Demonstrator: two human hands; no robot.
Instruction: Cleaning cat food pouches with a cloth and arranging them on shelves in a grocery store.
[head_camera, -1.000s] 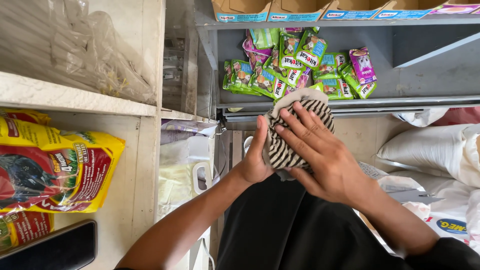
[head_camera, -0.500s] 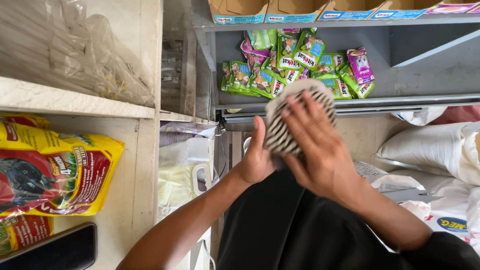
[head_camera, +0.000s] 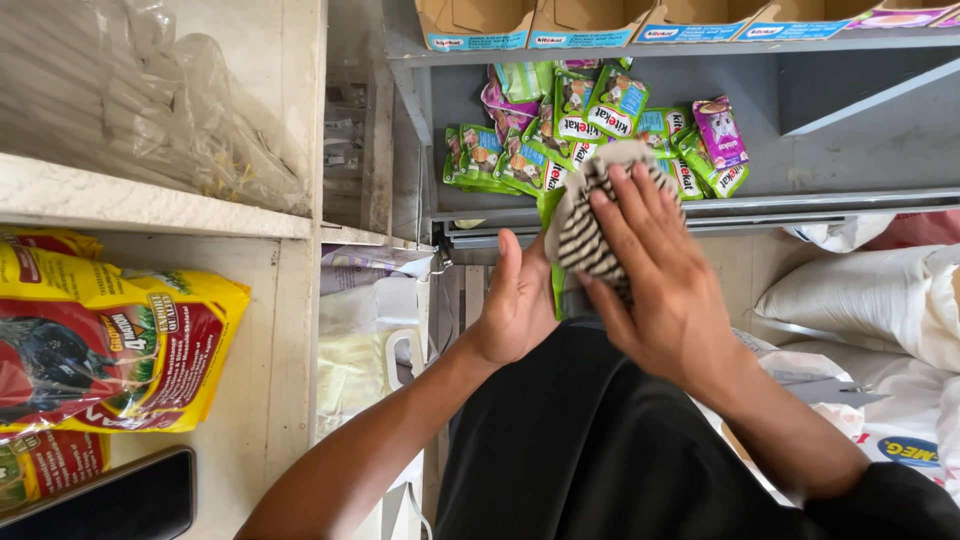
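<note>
- The right hand (head_camera: 660, 290) lies flat and spread over a black-and-white striped cloth (head_camera: 590, 235), fingers pressing it from above rather than closing round it; the left hand (head_camera: 515, 305) sits beneath and beside the same cloth, thumb raised, palm cupping its lower edge; between them the cloth is sandwiched, bunched, and held in front of the person's body.
- The step in hand looks like gathering or folding the cloth between the palms; any further move would call for a firmer pinch, since the right hand's flat press alone does not secure the fabric.
- Just beyond the cloth, a grey metal shelf (head_camera: 850, 170) carries a heap of green pet-food pouches (head_camera: 520, 155) and one purple pouch (head_camera: 722, 135); open cardboard boxes (head_camera: 560, 22) stand on the tier above.
- To the left, a pale wooden shelf unit (head_camera: 270, 330) holds a yellow-and-red feed bag (head_camera: 110, 345), with a dark phone (head_camera: 120, 500) below; white sacks (head_camera: 870, 290) lie to the right.
</note>
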